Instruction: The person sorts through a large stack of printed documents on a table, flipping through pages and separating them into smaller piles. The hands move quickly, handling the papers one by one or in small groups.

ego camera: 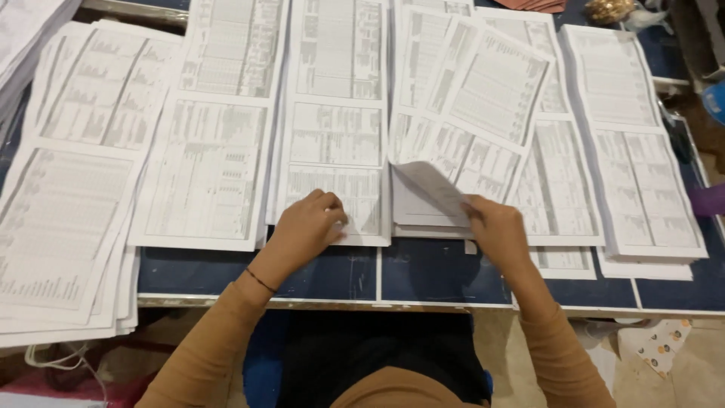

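The right hand (495, 227) pinches the near corner of a thin white printed paper sheet (430, 189), curling it up off the short white stack of printed sheets (423, 215) beneath, so that one leaf peels away without dragging the others. The left hand (310, 223) rests with fingers curled and pressed on the lower edge of the neighbouring tall stack of printed pages (336, 136), seemingly to pin it flat. More piles of the same printed paper lie side by side across the dark blue tabletop with white lines (423, 272), each kept apart so every pile stays reachable from the seat.
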